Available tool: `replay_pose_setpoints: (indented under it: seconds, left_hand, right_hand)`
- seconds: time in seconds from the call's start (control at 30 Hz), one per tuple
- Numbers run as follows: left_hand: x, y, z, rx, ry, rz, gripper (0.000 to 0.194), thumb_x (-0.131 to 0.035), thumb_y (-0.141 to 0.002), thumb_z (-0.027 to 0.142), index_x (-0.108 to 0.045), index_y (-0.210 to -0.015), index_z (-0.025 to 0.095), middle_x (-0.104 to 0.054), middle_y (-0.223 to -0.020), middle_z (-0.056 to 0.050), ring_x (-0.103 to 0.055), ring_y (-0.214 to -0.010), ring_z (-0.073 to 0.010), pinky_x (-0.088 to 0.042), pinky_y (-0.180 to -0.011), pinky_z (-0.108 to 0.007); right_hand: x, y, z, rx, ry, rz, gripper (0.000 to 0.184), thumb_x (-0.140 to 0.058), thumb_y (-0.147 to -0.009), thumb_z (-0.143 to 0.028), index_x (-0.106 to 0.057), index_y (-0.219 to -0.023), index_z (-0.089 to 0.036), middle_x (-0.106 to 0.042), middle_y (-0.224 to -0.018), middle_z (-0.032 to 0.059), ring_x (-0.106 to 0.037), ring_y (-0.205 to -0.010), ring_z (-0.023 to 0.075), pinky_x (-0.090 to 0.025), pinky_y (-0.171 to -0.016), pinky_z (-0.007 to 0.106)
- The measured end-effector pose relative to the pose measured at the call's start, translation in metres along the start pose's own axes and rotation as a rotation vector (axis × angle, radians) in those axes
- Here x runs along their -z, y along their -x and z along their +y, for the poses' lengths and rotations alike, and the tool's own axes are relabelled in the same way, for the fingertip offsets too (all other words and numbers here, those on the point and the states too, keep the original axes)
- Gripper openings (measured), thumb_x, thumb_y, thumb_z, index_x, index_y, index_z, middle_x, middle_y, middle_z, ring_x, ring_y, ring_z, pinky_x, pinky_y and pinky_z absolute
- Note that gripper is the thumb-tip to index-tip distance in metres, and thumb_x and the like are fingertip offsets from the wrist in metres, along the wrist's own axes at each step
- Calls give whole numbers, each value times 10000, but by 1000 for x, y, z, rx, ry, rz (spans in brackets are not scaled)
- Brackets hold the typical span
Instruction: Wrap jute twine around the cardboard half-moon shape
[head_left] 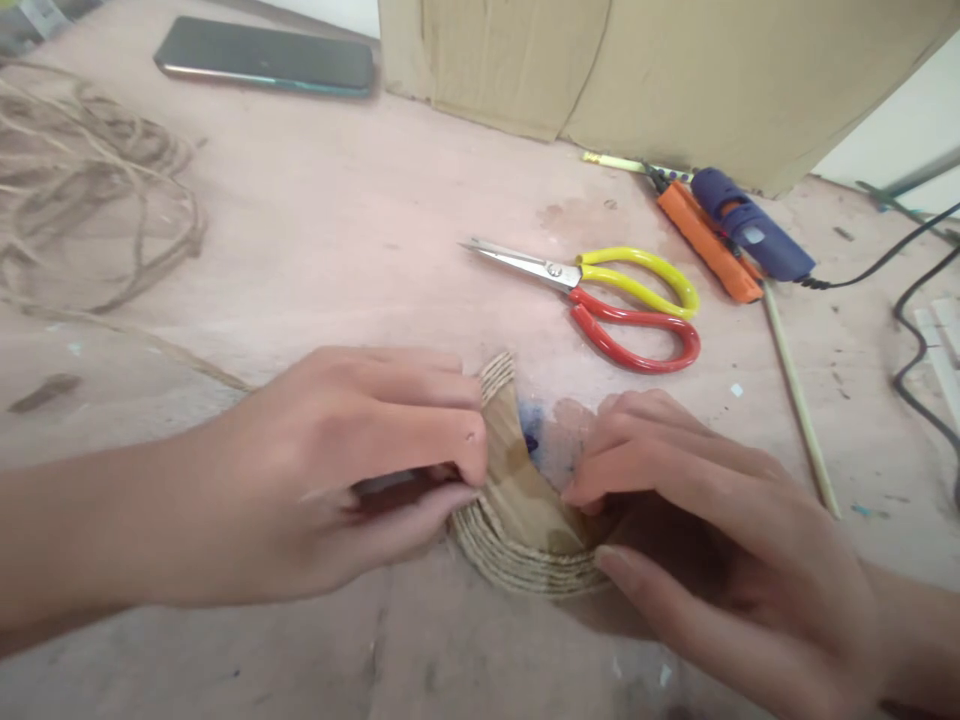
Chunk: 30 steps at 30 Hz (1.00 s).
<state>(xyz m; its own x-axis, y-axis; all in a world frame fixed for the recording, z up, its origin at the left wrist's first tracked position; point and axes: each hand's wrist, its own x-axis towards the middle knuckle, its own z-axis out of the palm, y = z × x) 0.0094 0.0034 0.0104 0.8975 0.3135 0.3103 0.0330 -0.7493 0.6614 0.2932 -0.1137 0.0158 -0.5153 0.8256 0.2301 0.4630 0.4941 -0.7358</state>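
A curved piece of cardboard (523, 478) lies on the pink table (360, 230), its outer edge wrapped in rows of jute twine (517, 570). My left hand (352, 465) pinches its left edge, fingers closed on the twine-wrapped rim. My right hand (697, 530) presses down on its right part, fingertips together on the cardboard and thumb against the lower twine rows. A strand of twine runs off to the left from under my left hand.
Yellow-and-red scissors (607, 300) lie just behind the hands. A blue glue gun (750, 235) with a black cable, an orange cutter (709, 245) and a thin stick (799, 400) lie at right. Loose twine (82, 190), a phone (262, 57) and a cardboard box (637, 70) sit behind.
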Motion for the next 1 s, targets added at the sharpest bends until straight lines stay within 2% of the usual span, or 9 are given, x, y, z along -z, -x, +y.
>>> replay_pose_setpoints:
  seconds: [0.1, 0.2, 0.3, 0.4, 0.47, 0.53, 0.67, 0.73, 1.0]
  left_hand:
    - [2, 1, -1, -35, -163, 28, 182, -603, -1165, 130, -713, -1077, 247, -798, -1001, -33, -715, -893, -205, -544, -768, -351]
    - [2, 3, 0, -115, -254, -9, 116, -604, -1193, 280, -711, -1219, 242, -844, -1212, -82, -788, -1092, -290, -598, -960, -446]
    - [-1, 6, 0, -160, -309, -83, 314, -556, -1228, 465, -690, -1366, 217, -825, -1447, -126, -788, -1281, -348, -570, -1139, -522]
    - [-4, 6, -2, -155, -370, -101, 418, -489, -1262, 472, -641, -1522, 181, -782, -1583, -137, -731, -1452, -344, -486, -1267, -525]
    - [-5, 5, -4, -154, -377, -81, 396, -498, -1266, 433, -630, -1540, 179, -783, -1596, -128, -705, -1505, -325, -450, -1289, -499]
    - [-6, 4, -7, -168, -359, -51, 329, -522, -1263, 420, -652, -1471, 200, -809, -1557, -112, -721, -1485, -306, -449, -1267, -474]
    - [-6, 3, -9, -176, -328, -34, 266, -531, -1269, 444, -660, -1403, 253, -841, -1520, -69, -766, -1425, -292, -475, -1231, -479]
    - [-5, 4, -8, -167, -316, -47, 294, -546, -1259, 461, -669, -1419, 247, -832, -1548, -68, -764, -1441, -304, -475, -1241, -497]
    - [-1, 5, -6, -142, -235, -86, 361, -657, -1206, 487, -706, -1429, 207, -813, -1583, -97, -757, -1472, -346, -480, -1266, -536]
  right_hand:
    - [1, -3, 0, 16, -23, -22, 262, -629, -989, -47, -679, -1206, -185, -749, -881, -1, -671, -810, 167, -535, -710, 366]
    - [1, 0, 0, 47, -46, -16, 281, -642, -971, -33, -692, -1205, -181, -771, -863, 0, -692, -801, 171, -574, -725, 367]
    - [-6, 10, -5, 72, -57, -8, 250, -680, -988, -44, -721, -1180, -199, -836, -964, 18, -762, -875, 189, -651, -843, 393]
    - [-17, 22, -16, 37, -20, 75, 199, -657, -1076, -80, -751, -1164, -232, -879, -1044, 17, -829, -997, 206, -696, -1007, 406]
    - [-20, 27, -20, 24, 97, 110, 224, -634, -1103, -92, -774, -1160, -257, -891, -1048, 6, -841, -1037, 208, -706, -1048, 400]
    - [-18, 27, -19, 75, 240, 92, 242, -665, -1081, -105, -812, -1185, -267, -903, -1116, 6, -828, -1114, 224, -686, -1094, 414]
    - [-11, 22, -5, 247, 458, 79, 263, -667, -1089, -197, -834, -1288, -241, -853, -1445, 22, -711, -1388, 261, -534, -1250, 478]
    - [-11, 20, 0, 282, 542, 77, 275, -637, -1107, -228, -826, -1307, -232, -816, -1516, 36, -660, -1459, 281, -480, -1290, 511]
    - [-13, 21, 2, 281, 567, 30, 368, -660, -1060, -225, -806, -1398, -223, -816, -1511, 59, -653, -1444, 319, -430, -1312, 545]
